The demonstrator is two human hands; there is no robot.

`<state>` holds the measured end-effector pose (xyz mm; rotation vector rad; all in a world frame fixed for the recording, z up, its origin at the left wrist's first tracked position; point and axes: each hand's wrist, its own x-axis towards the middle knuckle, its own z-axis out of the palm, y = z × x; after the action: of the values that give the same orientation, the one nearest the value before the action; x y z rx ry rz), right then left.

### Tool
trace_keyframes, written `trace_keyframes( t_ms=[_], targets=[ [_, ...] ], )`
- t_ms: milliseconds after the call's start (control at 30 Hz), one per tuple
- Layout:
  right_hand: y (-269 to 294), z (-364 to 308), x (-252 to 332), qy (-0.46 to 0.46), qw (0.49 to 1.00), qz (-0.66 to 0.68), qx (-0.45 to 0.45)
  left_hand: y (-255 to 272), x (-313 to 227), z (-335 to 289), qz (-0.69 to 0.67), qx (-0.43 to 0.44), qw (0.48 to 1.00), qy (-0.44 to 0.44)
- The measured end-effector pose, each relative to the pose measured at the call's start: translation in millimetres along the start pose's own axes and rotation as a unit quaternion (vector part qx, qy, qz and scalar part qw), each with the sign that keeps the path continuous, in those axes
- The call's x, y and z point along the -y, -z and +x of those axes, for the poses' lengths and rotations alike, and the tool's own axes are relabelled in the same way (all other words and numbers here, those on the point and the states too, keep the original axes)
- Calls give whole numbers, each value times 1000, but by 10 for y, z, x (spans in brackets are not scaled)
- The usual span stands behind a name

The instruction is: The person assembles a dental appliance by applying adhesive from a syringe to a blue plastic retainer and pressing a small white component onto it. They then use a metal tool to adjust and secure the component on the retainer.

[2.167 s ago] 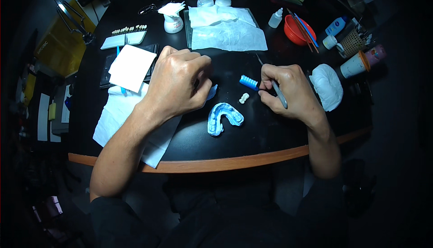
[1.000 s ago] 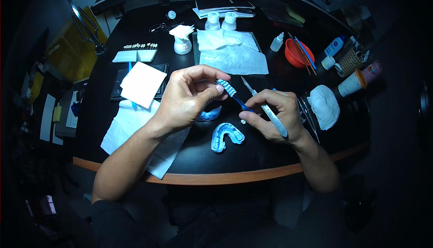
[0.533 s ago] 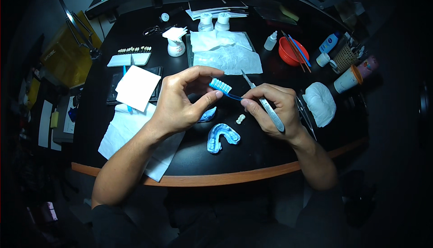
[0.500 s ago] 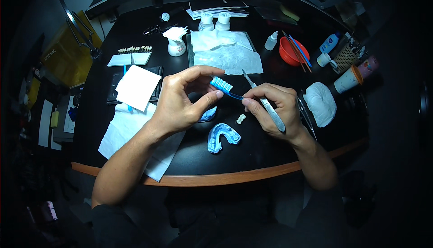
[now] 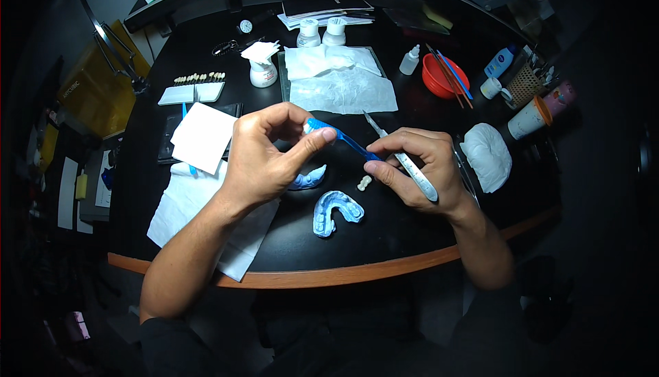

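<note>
My left hand (image 5: 264, 149) pinches the head end of a blue toothbrush (image 5: 353, 145) between thumb and fingers, largely covering its bristles. The handle's other end is in the fingertips of my right hand (image 5: 434, 166). That same hand also keeps a silver scalpel (image 5: 417, 177) against its fingers, blade pointing up and away. Below the brush lies a small tooth-coloured dental bridge (image 5: 364, 183). A blue horseshoe-shaped dental cast (image 5: 338, 211) sits nearer to me. Another blue cast (image 5: 309, 179) is partly hidden behind my left hand.
White cloth (image 5: 206, 219) and a white pad (image 5: 204, 137) lie at left, near a tooth shade guide (image 5: 192, 93). Tissue covers a tray (image 5: 343, 89) at the back. A red bowl (image 5: 439, 75) with brushes, a cup (image 5: 530, 120) and a wrapped white bundle (image 5: 486, 157) stand right.
The toothbrush has rolled over: its bristles showed upward before, and now its smooth blue back faces me. My left hand has shifted slightly left. The scalpel stays in my right hand.
</note>
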<state>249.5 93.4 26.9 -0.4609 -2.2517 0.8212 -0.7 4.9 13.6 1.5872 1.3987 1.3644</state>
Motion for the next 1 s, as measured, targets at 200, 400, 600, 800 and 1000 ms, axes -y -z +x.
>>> trace_keyframes(
  t_ms=[200, 400, 600, 800, 1000],
  targets=[
    [-33, -7, -68, 55, 998, -36, -14, -47, 69, 12, 14, -41, 995, -88],
    [-5, -23, -146, 98, 987, -124, -22, -3, 64, 10, 136, 8, 983, -122],
    [15, 0, -108, 99, 985, -122, -69, -6, 109, -8, 132, 13, 975, -178],
    [52, -10, -90, 152, 962, -220, -60, -58, 70, -14, 185, 9, 959, -215],
    [55, 10, 5, 201, 955, -159, -150, -74, 101, -48, 252, -49, 913, -316]
  ],
)
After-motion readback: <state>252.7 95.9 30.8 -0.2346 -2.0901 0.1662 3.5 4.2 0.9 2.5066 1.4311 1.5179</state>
